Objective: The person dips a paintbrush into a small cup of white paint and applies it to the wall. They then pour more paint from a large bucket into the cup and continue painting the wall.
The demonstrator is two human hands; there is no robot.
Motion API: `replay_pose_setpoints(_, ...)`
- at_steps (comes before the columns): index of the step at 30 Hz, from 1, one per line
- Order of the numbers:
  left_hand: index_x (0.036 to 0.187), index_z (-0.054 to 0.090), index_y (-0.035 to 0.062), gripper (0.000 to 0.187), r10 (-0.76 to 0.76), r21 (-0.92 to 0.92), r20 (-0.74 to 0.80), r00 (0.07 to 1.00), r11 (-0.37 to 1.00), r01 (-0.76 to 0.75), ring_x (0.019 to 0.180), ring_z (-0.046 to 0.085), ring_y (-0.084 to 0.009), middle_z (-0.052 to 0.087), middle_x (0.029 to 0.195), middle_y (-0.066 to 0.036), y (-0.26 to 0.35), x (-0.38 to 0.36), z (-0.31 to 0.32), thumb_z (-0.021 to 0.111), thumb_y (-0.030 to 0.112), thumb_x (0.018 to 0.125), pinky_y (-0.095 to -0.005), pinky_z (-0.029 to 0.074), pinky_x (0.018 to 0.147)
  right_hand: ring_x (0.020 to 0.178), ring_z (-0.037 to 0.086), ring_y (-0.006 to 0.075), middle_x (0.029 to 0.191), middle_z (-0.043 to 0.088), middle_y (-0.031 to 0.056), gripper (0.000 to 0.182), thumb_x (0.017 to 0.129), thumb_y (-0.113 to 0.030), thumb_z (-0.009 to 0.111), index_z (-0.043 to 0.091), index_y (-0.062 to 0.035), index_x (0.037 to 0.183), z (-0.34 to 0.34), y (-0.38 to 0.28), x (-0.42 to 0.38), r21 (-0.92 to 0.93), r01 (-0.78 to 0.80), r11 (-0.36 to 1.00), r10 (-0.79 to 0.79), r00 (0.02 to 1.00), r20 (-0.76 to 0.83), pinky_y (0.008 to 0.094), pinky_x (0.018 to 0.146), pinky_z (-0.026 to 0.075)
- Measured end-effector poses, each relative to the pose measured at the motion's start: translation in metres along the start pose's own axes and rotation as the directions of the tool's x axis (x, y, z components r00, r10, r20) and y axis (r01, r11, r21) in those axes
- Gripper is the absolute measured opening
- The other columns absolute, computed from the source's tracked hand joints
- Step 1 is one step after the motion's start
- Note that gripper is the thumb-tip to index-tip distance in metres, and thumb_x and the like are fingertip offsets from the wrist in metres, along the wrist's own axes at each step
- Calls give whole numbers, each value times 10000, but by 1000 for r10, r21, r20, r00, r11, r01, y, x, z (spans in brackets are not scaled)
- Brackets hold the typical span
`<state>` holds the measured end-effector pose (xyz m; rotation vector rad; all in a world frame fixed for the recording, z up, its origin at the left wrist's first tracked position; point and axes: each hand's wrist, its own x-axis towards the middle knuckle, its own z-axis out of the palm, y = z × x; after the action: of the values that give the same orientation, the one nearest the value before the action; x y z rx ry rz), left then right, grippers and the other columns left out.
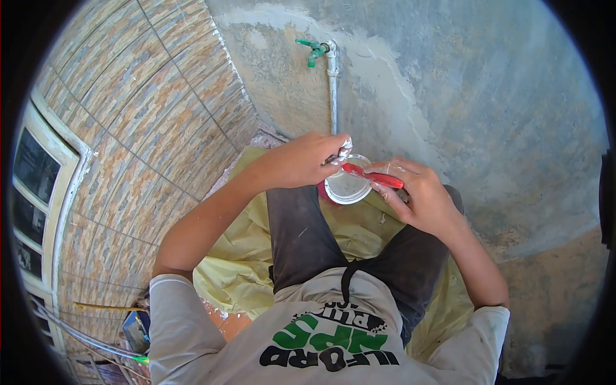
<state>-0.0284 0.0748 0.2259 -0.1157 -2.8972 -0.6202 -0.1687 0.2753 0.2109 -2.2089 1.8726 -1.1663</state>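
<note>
Between the two hands, seen from the head camera, sits a clear round lid [347, 186] — the left hand [301, 160] pinches its rim, nearer. The right hand [417, 196] is clamped on a red-handled tool [372, 176], long axis slanting toward the left fingers.

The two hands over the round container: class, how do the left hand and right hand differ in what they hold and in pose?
The left hand pinches something small and pale at its fingertips, above the container; the right hand grips a red-handled tool. The left hand shows its back, knuckles up; the right hand is curled sideways around the handle. Both meet at the container's rim.
</note>
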Motion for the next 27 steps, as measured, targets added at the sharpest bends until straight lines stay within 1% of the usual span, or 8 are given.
replay_pose_setpoints(9,950,467,-6,189,-12,-7,27,1000,1000,12,779,561,-340,557,796,-165,-12,12,20,572,100,833,-399,430,691,872,627,326,1000,640,165,245,794,-9,598,615,1,1038,22,28,-22,146,-73,987,94,985,-142,350,778,487)
replay_pose_setpoints(11,956,468,-7,194,-5,-2,27,1000,1000,5,778,561,-340,557,795,-164,-16,13,28,572,103,834,-398,430,692,830,642,312,967,644,177,239,822,-72,599,616,-4,1050,30,33,-31,232,-199,952,234,963,-135,331,702,499)
replay_pose_setpoints(15,988,462,-21,219,-10,1,58,998,1000,10,789,554,-369,561,810,-196,-18,13,42,562,97,833,-422,423,697,725,647,233,937,654,160,243,825,-69,599,616,-10,1060,56,54,-46,238,-90,967,160,942,-294,284,632,484)
replay_pose_setpoints(17,1004,455,-29,233,28,-4,30,999,1000,-28,781,550,-399,565,813,-221,-23,16,48,556,86,829,-441,419,685,654,613,149,862,670,109,222,849,-80,593,618,-12,1059,63,56,-53,479,-288,829,412,894,-176,249,603,470)
replay_pose_setpoints(18,998,452,-30,229,32,-5,64,997,999,-31,787,547,-404,562,815,-220,-26,17,52,554,86,828,-447,417,690,654,613,149,862,670,109,222,849,-80,593,618,-12,1059,66,57,-57,477,-287,830,412,894,-178,249,603,470)
replay_pose_setpoints(20,992,450,-31,226,32,-5,95,995,999,-32,792,545,-409,559,817,-220,-32,20,59,551,85,827,-453,415,694,628,573,93,767,651,51,200,886,-118,579,626,-15,1051,73,61,-62,660,-372,653,561,823,-92,230,575,448)
replay_pose_setpoints(23,989,463,-7,213,-8,-4,127,992,1000,8,814,542,-367,551,833,-189,-39,23,71,561,123,851,-421,422,727,620,561,74,722,616,21,205,912,-159,561,632,-15,1040,88,75,-72,812,-361,459,645,764,-24,207,542,416)
replay_pose_setpoints(27,957,453,-10,195,6,-26,176,984,1000,-1,775,550,-374,550,822,-195,-43,29,78,553,125,858,-419,430,685,588,529,65,712,604,23,236,924,-202,546,631,-12,1036,102,87,-83,885,-340,319,684,728,33,201,517,393)
